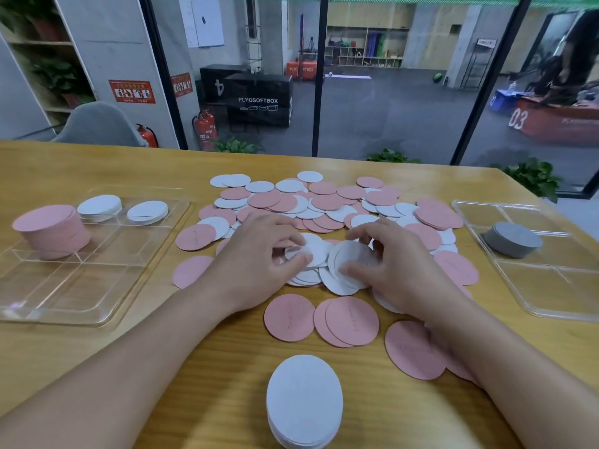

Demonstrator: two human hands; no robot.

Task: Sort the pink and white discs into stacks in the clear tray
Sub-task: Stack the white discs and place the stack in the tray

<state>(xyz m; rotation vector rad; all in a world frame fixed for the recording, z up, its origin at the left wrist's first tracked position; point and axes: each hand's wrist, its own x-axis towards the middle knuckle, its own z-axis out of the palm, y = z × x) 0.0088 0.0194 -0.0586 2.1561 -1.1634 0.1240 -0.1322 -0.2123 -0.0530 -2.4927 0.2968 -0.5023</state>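
Nearest item: white stack [304, 403], loose on the wooden table [97, 367] at 6 o'clock, outside any tray. Item, 9 o'clock: clear tray [64, 306], divided into compartments; holds a tall pink stack [53, 230] in a far-left compartment and two low white stacks [99, 207] [147, 212] side by side along its far edge; near compartments hold nothing visible. Item, centre-left: left hand [259, 264], fingers curled, thumb and fingertips pinching a white disc [311, 251] at the near edge of the heap. Item, centre to 12 o'clock: mixed heap [324, 202] of pink and white discs, overlapping, unsorted, still large. Item, centre-right: right hand [398, 264], fingers curled over a fanned cluster of white discs [350, 267], gripping them at the rim; the two hands' discs touch. Item, 5 o'clock: several single pink discs [351, 320] lying flat, some under the right forearm. Item, 3 o'clock: second clear tray [551, 306], holding one grey puck-like stack [512, 239]. Step judged in hand: gathering white discs out of the heap into one bundle. Progress judged early to middling. Next move likely calls for squaring the gathered whites edge to edge, then carrying them left to a white stack in the tray at 9 o'clock without fanning them loose.
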